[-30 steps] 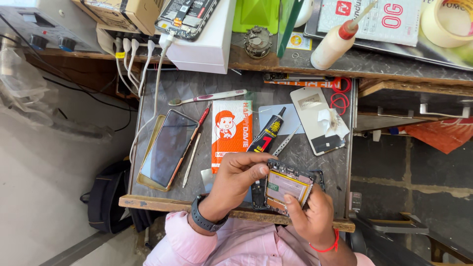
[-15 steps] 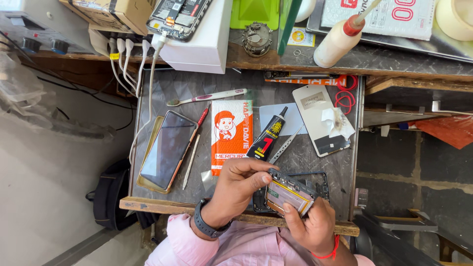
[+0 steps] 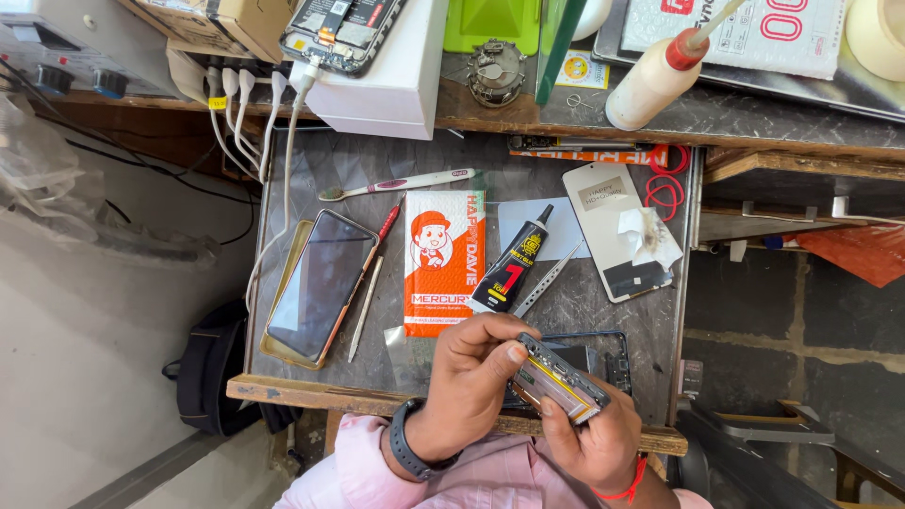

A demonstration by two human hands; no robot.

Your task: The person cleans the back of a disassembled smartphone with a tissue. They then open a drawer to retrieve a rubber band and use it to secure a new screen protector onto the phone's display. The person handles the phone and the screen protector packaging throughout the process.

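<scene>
Right now my right hand (image 3: 594, 443) grips the opened phone (image 3: 558, 379) from below, tilted above the surface (image 3: 584, 306); my left hand (image 3: 476, 372) pinches its upper edge. I judge a slip could drop it onto the dark frame (image 3: 603, 353) underneath.

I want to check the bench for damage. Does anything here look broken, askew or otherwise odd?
Yes. The opened phone, gripped by the left hand and right hand, has no back, so its insides show. Its loose frame lies beneath. On the back cover sits a crumpled tissue.
</scene>
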